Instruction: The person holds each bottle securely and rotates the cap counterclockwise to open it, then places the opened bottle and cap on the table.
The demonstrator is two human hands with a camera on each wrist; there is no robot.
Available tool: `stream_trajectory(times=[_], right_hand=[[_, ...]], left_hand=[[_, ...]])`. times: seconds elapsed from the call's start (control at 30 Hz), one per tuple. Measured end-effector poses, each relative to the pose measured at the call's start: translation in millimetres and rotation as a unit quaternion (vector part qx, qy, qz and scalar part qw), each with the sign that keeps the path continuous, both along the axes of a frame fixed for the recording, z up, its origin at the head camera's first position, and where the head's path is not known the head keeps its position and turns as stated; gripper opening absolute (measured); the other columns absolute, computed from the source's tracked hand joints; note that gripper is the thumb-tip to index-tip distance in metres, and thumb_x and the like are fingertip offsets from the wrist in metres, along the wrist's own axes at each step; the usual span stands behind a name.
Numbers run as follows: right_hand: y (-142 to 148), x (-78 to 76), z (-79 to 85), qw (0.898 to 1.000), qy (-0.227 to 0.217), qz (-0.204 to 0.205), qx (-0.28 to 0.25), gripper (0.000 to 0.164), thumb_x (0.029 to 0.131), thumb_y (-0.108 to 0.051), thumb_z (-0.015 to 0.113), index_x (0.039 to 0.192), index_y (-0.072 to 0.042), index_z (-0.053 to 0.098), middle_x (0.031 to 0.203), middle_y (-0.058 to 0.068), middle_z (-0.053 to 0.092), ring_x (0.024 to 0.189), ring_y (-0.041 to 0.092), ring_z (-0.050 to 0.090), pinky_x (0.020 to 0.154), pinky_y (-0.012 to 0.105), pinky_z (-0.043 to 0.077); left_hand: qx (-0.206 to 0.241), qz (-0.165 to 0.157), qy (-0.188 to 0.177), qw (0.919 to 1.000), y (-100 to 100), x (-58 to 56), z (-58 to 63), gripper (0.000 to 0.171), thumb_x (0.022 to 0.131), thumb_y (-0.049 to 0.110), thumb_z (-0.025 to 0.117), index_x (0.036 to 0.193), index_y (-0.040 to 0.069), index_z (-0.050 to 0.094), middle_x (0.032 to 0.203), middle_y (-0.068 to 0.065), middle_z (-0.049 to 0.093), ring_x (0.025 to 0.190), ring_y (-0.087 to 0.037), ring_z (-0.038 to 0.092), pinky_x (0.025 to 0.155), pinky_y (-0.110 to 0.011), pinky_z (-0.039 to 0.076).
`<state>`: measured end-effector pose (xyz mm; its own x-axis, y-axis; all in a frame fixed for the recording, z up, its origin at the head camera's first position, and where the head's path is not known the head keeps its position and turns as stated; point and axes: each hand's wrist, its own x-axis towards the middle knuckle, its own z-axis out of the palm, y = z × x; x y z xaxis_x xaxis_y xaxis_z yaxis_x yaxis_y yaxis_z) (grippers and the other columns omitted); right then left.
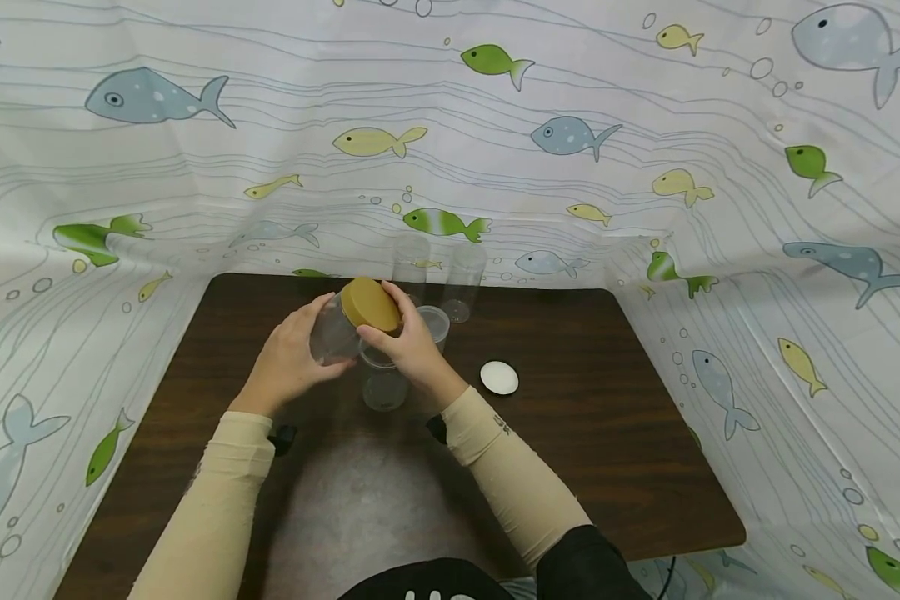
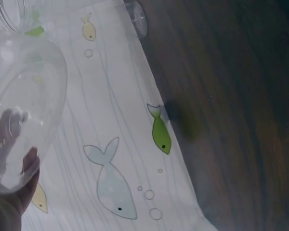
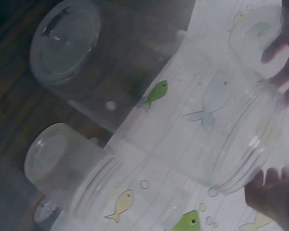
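In the head view a clear jar [image 1: 333,331] with a yellow screw lid [image 1: 375,305] is held tilted above the table. My left hand [image 1: 288,354] grips the jar's body from the left, with the thumb along its lower side. On the right, my right hand [image 1: 411,337] holds the lid's edge between thumb and fingers. The lid sits on the jar; whether it is tight cannot be told. Below them an open clear jar [image 1: 385,390] stands on the table. The left wrist view shows the held jar [image 2: 26,110] close up with fingers behind it.
Another clear jar [image 1: 437,323] stands behind the right hand. Two taller clear containers [image 1: 411,265] [image 1: 462,283] are at the table's back edge. A white disc lid with a black rim [image 1: 499,377] lies right of the hands on the dark wooden table [image 1: 607,433]. Fish-patterned sheeting [image 1: 450,108] surrounds the table.
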<state>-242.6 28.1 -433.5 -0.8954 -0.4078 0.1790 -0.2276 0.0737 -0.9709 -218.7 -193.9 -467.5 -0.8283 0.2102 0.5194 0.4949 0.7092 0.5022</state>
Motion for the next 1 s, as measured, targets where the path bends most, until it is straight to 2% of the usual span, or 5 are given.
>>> stream_trajectory(times=[0.2, 0.4, 0.57, 0.73, 1.0], right_hand=[[11, -8.6, -6.4, 0.996, -0.004, 0.082, -0.035, 0.082, 0.093, -0.012, 0.071, 0.161, -0.02, 0.025, 0.157, 0.005, 0.036, 0.131, 0.02, 0.046, 0.101, 0.031, 0.046], [14, -13.0, -8.2, 0.991, 0.009, 0.119, -0.055, 0.083, 0.093, -0.003, 0.066, 0.161, -0.014, 0.021, 0.161, 0.007, 0.03, 0.136, 0.02, 0.042, 0.106, 0.032, 0.042], [8, -11.1, -12.2, 0.996, 0.058, 0.059, -0.02, 0.09, 0.094, -0.034, 0.071, 0.161, -0.01, 0.016, 0.164, 0.008, 0.026, 0.145, 0.018, 0.033, 0.115, 0.037, 0.033], [1, -3.2, -12.2, 0.998, 0.059, 0.005, 0.034, 0.122, 0.078, -0.078, 0.067, 0.162, -0.007, 0.013, 0.162, 0.011, 0.029, 0.145, 0.02, 0.036, 0.116, 0.042, 0.033], [-7, 1.3, -12.3, 0.999, 0.031, -0.034, 0.024, 0.12, 0.08, -0.078, 0.064, 0.161, -0.003, 0.018, 0.157, 0.013, 0.037, 0.138, 0.025, 0.045, 0.11, 0.043, 0.041]], left_hand=[[0.011, -0.025, -0.04, 0.9988, -3, 0.8, -3.2, 0.113, 0.064, 0.023, 0.098, 0.157, 0.016, 0.034, 0.137, -0.014, 0.057, 0.119, -0.036, 0.055, 0.096, -0.059, 0.047], [0.001, -0.028, -0.014, 0.9995, -4, 0.4, -5.7, 0.115, 0.061, 0.02, 0.099, 0.156, 0.013, 0.034, 0.135, -0.016, 0.058, 0.118, -0.038, 0.056, 0.095, -0.06, 0.048], [-0.017, 0.003, 0.053, 0.9984, -6, -2.9, -8.1, 0.115, 0.059, 0.024, 0.1, 0.154, 0.01, 0.037, 0.13, -0.019, 0.06, 0.114, -0.04, 0.058, 0.09, -0.063, 0.047], [-0.042, 0.04, 0.123, 0.9907, -8, -6.5, -9.4, 0.116, 0.055, 0.027, 0.101, 0.152, 0.009, 0.04, 0.128, -0.021, 0.061, 0.113, -0.042, 0.06, 0.084, -0.065, 0.048], [-0.065, 0.054, 0.14, 0.9865, -4, -5.4, -9.0, 0.115, 0.056, 0.033, 0.1, 0.152, 0.01, 0.041, 0.132, -0.02, 0.059, 0.114, -0.042, 0.058, 0.084, -0.063, 0.047]])
